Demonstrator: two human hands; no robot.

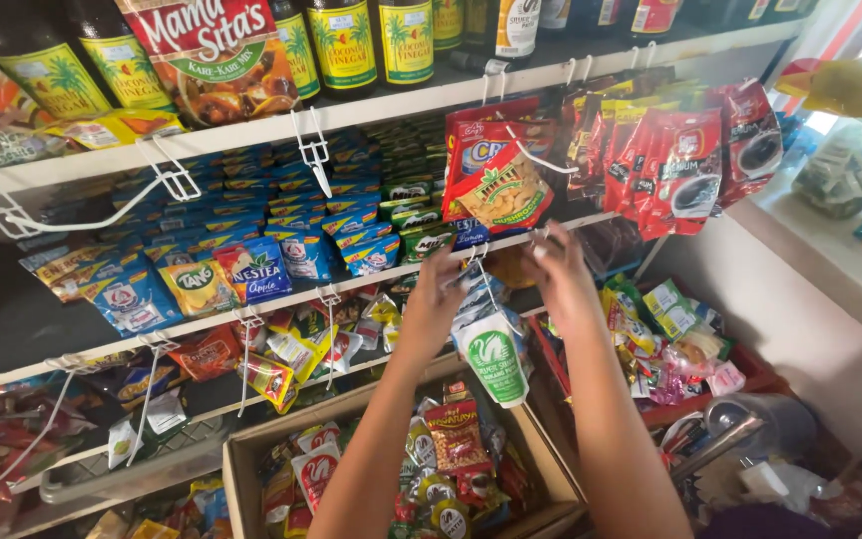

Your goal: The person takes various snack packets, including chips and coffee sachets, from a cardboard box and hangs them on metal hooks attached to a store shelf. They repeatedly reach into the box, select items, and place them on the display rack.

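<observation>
Both my arms reach up to the middle shelf edge. My left hand [438, 297] and my right hand [559, 271] pinch the top of a hanging strip of small sachets, close to a white wire hook [478, 262] on the shelf edge. The strip ends in a white and green pouch [496, 359] that dangles between my forearms. Red and yellow snack packets [496, 170] hang from the hook above my hands.
White shelves hold dark bottles with yellow labels [343, 40], stacked blue sachets [251, 195] and drink mix packets [251, 271]. Red coffee sachets [680, 165] hang at the right. A cardboard box [241, 459] of mixed packets sits below, a red basket [750, 371] of candy beside it.
</observation>
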